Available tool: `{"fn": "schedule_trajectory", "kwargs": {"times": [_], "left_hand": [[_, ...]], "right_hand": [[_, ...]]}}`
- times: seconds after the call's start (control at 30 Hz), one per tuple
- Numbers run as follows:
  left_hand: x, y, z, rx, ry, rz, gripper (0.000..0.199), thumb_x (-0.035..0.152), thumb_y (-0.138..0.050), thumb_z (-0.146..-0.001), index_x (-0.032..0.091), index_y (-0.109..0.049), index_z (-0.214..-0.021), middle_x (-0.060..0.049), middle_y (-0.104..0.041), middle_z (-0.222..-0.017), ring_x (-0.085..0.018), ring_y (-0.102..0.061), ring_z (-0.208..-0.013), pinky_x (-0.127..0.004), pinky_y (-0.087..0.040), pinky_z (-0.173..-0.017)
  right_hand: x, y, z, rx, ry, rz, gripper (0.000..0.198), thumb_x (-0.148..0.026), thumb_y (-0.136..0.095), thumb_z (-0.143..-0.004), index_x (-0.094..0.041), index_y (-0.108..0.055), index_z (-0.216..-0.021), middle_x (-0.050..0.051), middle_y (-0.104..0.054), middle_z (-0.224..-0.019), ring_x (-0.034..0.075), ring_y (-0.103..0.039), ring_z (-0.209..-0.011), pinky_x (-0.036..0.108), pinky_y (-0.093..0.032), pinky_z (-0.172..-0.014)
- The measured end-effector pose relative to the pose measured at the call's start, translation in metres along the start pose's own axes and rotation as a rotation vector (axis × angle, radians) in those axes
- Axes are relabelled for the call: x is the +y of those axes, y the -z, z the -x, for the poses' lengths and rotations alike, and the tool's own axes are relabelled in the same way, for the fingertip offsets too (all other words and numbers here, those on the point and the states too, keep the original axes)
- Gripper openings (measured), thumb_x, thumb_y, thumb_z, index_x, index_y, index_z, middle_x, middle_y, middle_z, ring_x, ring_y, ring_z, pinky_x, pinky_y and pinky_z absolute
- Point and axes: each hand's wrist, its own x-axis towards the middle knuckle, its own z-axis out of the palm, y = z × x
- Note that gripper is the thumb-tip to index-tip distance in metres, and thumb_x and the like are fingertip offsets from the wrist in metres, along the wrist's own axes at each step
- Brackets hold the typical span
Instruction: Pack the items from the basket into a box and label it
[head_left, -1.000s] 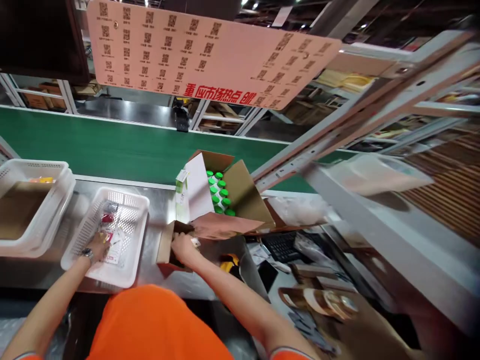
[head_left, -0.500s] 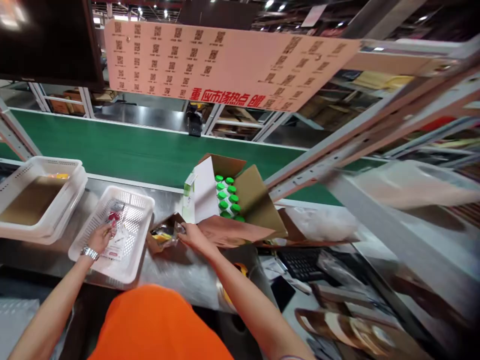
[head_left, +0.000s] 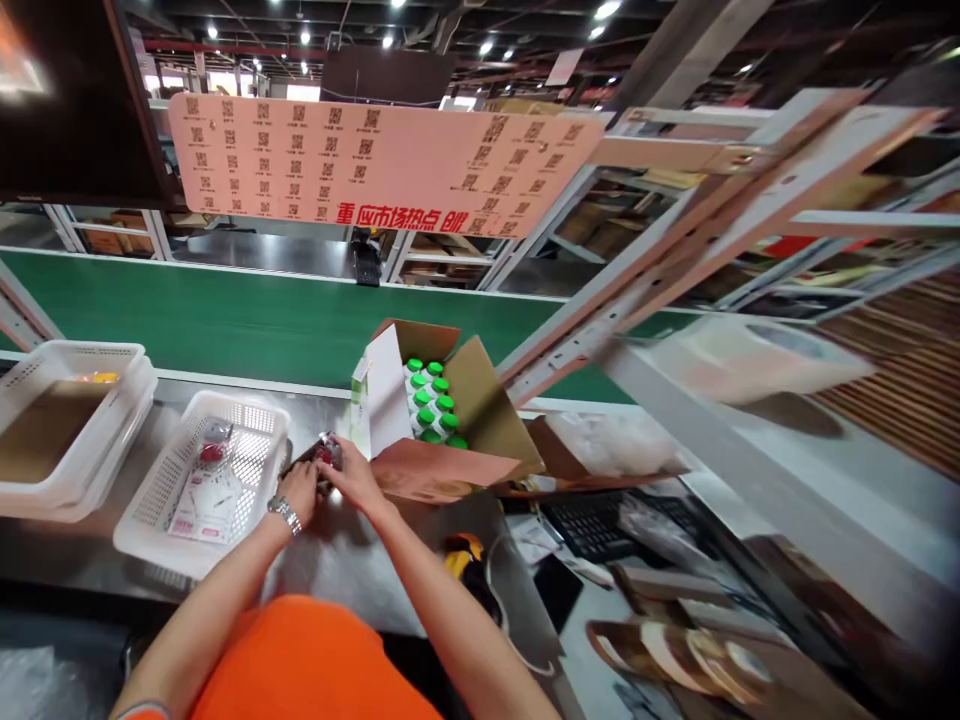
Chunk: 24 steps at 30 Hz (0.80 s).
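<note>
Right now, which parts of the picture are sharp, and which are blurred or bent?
Head view: the green-capped bottles in the open cardboard box and the pink code board are sharp; the grey shelf frame at right is smeared and slanted; ceiling lamps glare; both hands look soft.

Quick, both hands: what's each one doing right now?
Left hand: closed on the small dark packet, beside the white basket.
Right hand: closed on the same packet.

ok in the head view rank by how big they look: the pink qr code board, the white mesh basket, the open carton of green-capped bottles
1. pink QR code board, clearly largest
2. open carton and white mesh basket: look about alike, and they sit at different distances, so unranked
</note>
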Motion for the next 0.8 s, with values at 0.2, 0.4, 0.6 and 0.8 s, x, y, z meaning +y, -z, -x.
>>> {"fn": "schedule_trajectory", "kwargs": {"times": [0.2, 0.4, 0.6, 0.8], "left_hand": [[-0.042, -0.004, 0.036, 0.131, -0.213, 0.059, 0.063, 0.012, -0.069, -0.097, 0.018, -0.064, -0.159, -0.025, -0.072, -0.160, -0.039, -0.068, -0.154, -0.070, -0.056, -0.134], [-0.126, 0.077, 0.067, 0.187, 0.109, -0.107, 0.051, 0.008, -0.062, -0.100, 0.021, -0.075, -0.147, -0.019, -0.079, -0.146, -0.034, -0.075, -0.142, -0.059, -0.060, -0.130], [-0.186, 0.143, 0.055, -0.044, 0.400, -0.330, 0.075, -0.005, -0.065, -0.086, 0.018, -0.071, -0.157, -0.022, -0.068, -0.170, -0.039, -0.065, -0.158, -0.057, -0.052, -0.136], [-0.189, 0.148, -0.006, -0.103, 0.335, -0.290, 0.059, 0.002, -0.070, -0.090, 0.020, -0.075, -0.146, -0.024, -0.063, -0.175, -0.043, -0.056, -0.163, -0.057, -0.052, -0.131]], "right_hand": [[0.020, -0.006, 0.019, -0.230, 0.134, 0.137, 0.046, -0.033, -0.072, -0.105, -0.021, -0.083, -0.148, 0.021, -0.072, -0.165, 0.035, -0.071, -0.152, 0.057, -0.056, -0.134], [-0.011, -0.008, -0.003, -0.626, 0.103, 0.581, 0.051, -0.039, -0.079, -0.104, -0.022, -0.084, -0.153, 0.023, -0.079, -0.154, 0.039, -0.078, -0.140, 0.047, -0.060, -0.122], [-0.017, -0.041, -0.038, -0.758, -0.037, 0.713, 0.023, -0.027, -0.094, -0.085, -0.016, -0.095, -0.104, 0.023, -0.091, -0.115, 0.041, -0.088, -0.109, 0.044, -0.066, -0.099], [-0.006, -0.061, -0.047, -0.640, -0.166, 0.676, 0.014, -0.010, -0.094, -0.069, -0.020, -0.087, -0.076, 0.019, -0.092, -0.095, 0.039, -0.089, -0.100, 0.041, -0.069, -0.093]]}}
